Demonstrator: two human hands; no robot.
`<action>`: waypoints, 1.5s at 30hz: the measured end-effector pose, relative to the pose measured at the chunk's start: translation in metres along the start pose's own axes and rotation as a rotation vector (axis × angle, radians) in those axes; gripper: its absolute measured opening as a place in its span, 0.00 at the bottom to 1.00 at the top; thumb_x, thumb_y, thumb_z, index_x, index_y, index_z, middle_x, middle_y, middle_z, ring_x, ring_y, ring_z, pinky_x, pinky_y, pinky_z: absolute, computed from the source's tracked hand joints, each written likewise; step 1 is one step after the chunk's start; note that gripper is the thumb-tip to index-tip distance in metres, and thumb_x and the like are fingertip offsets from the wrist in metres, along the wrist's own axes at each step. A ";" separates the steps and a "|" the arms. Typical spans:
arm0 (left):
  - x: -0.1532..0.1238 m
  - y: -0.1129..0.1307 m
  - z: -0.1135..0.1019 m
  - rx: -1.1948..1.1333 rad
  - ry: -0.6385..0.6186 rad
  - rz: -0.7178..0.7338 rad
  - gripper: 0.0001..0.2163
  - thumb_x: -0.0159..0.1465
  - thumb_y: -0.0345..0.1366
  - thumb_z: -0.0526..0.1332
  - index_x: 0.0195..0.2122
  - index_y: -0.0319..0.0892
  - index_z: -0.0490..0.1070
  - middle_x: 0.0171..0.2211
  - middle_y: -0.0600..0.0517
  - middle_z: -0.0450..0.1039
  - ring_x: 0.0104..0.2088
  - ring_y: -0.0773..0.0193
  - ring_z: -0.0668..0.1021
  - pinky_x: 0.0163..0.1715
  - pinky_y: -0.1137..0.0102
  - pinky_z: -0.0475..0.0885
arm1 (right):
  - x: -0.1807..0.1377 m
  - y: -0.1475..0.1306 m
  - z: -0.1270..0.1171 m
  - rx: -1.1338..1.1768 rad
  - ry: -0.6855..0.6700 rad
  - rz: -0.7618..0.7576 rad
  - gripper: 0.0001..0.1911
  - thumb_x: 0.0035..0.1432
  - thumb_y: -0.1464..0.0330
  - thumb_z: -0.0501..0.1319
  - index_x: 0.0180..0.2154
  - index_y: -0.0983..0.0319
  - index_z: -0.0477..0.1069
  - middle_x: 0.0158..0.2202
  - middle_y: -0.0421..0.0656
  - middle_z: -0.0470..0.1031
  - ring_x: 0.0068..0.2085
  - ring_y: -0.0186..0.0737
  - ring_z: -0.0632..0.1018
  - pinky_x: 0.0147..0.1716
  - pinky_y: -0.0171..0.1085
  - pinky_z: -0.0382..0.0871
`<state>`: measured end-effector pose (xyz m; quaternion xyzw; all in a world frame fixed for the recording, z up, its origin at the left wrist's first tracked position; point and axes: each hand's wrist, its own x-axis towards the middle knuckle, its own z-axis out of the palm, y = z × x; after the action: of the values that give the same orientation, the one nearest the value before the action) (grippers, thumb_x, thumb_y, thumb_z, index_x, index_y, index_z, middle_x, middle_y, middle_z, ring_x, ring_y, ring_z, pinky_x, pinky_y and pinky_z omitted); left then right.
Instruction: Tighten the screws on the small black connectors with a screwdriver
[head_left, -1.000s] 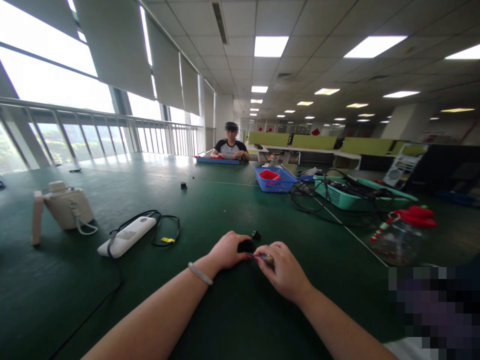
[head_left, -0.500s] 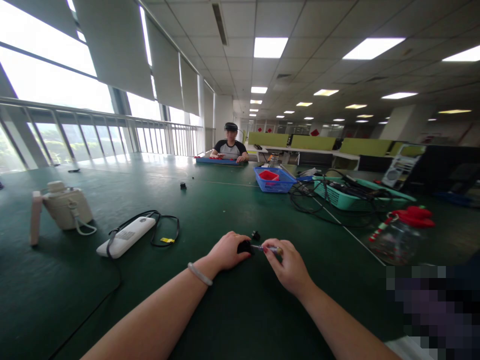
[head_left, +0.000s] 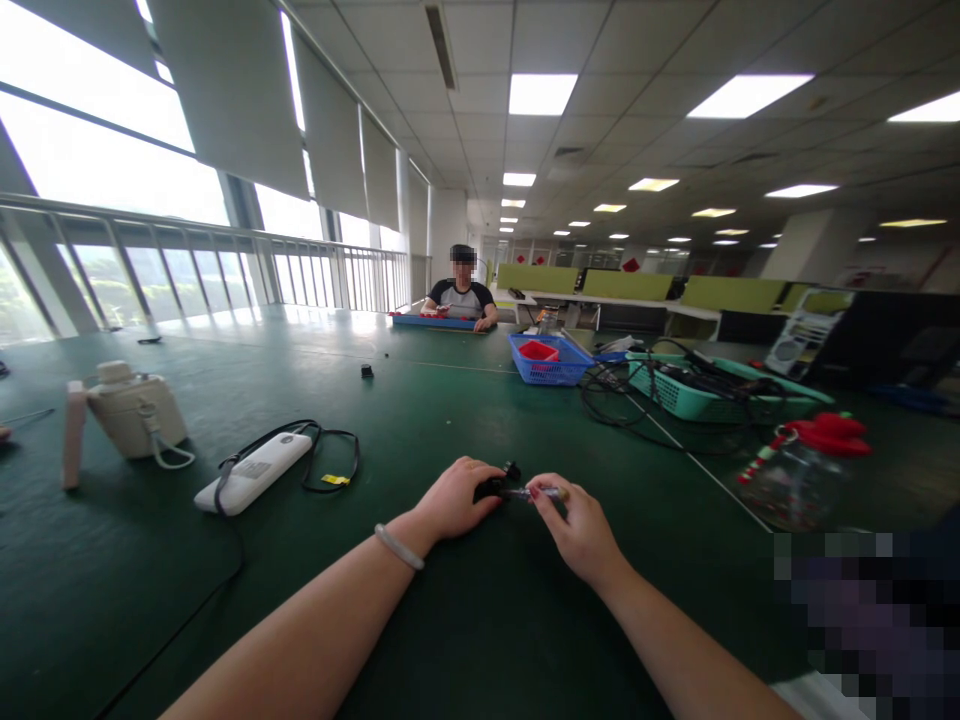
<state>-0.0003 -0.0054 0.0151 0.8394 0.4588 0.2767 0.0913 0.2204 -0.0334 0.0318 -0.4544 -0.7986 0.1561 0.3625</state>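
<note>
My left hand is curled over a small black part on the green table, holding it down. My right hand pinches a thin screwdriver whose tip points left into that black part. Just behind them lies another small black piece. A pale bracelet circles my left wrist.
A white power bank with a black cable lies at left, beside a cream bottle. A blue basket, a teal tray of cables and a red-lidded jar stand right. Another person sits at the far end.
My right hand has lifted and turned, bringing the screwdriver up to lie level against the black part. My left hand has stayed on the part.
</note>
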 end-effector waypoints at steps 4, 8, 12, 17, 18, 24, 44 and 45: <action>-0.001 0.000 -0.002 -0.075 0.035 0.038 0.19 0.63 0.34 0.60 0.56 0.49 0.68 0.53 0.50 0.72 0.54 0.57 0.70 0.57 0.61 0.64 | -0.003 0.003 -0.003 0.036 0.160 -0.141 0.14 0.65 0.59 0.52 0.39 0.58 0.73 0.36 0.44 0.76 0.39 0.44 0.75 0.38 0.40 0.69; 0.001 -0.001 -0.002 -0.074 0.109 -0.043 0.20 0.66 0.32 0.55 0.59 0.49 0.65 0.54 0.50 0.70 0.55 0.58 0.68 0.58 0.62 0.63 | -0.003 0.005 -0.005 0.027 0.284 -0.157 0.14 0.65 0.60 0.52 0.40 0.59 0.72 0.36 0.44 0.75 0.38 0.44 0.76 0.39 0.40 0.70; 0.003 -0.006 0.001 0.096 0.112 -0.261 0.19 0.68 0.35 0.50 0.59 0.54 0.65 0.51 0.48 0.68 0.52 0.56 0.70 0.54 0.59 0.65 | 0.000 0.008 -0.005 -0.012 0.251 -0.010 0.16 0.65 0.57 0.50 0.42 0.58 0.72 0.36 0.45 0.76 0.38 0.46 0.76 0.38 0.42 0.71; 0.002 -0.010 0.003 0.226 -0.014 -0.380 0.18 0.67 0.38 0.50 0.56 0.53 0.70 0.50 0.47 0.69 0.51 0.52 0.69 0.51 0.58 0.65 | 0.005 0.018 -0.003 0.005 0.226 0.088 0.16 0.64 0.58 0.53 0.43 0.58 0.73 0.39 0.47 0.76 0.39 0.47 0.77 0.37 0.44 0.73; 0.001 -0.009 0.003 0.234 -0.021 -0.369 0.18 0.67 0.38 0.50 0.55 0.53 0.70 0.50 0.46 0.69 0.51 0.51 0.69 0.51 0.57 0.65 | 0.006 0.020 -0.002 0.018 0.216 0.100 0.15 0.63 0.59 0.53 0.43 0.58 0.74 0.40 0.47 0.76 0.39 0.47 0.77 0.37 0.44 0.73; -0.002 -0.004 0.001 0.273 -0.005 -0.350 0.16 0.64 0.40 0.53 0.49 0.51 0.76 0.47 0.46 0.72 0.49 0.50 0.71 0.50 0.55 0.65 | 0.007 0.029 0.003 0.096 0.141 0.153 0.14 0.62 0.60 0.56 0.44 0.57 0.75 0.42 0.45 0.77 0.40 0.46 0.78 0.37 0.43 0.74; -0.001 0.014 0.004 0.114 -0.064 -0.195 0.15 0.66 0.45 0.52 0.48 0.49 0.72 0.51 0.50 0.73 0.55 0.53 0.69 0.56 0.56 0.63 | 0.008 0.025 0.005 0.107 0.064 0.148 0.15 0.61 0.61 0.57 0.45 0.57 0.76 0.44 0.44 0.77 0.45 0.47 0.77 0.44 0.45 0.72; 0.000 0.013 0.005 0.115 -0.056 -0.220 0.15 0.66 0.45 0.51 0.47 0.48 0.72 0.51 0.49 0.73 0.54 0.53 0.70 0.55 0.57 0.64 | 0.008 0.025 0.004 0.109 0.060 0.154 0.15 0.62 0.61 0.57 0.45 0.57 0.76 0.44 0.44 0.77 0.44 0.46 0.77 0.43 0.45 0.72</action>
<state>0.0110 -0.0123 0.0164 0.7952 0.5606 0.2146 0.0855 0.2297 -0.0133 0.0179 -0.4985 -0.7405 0.2128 0.3973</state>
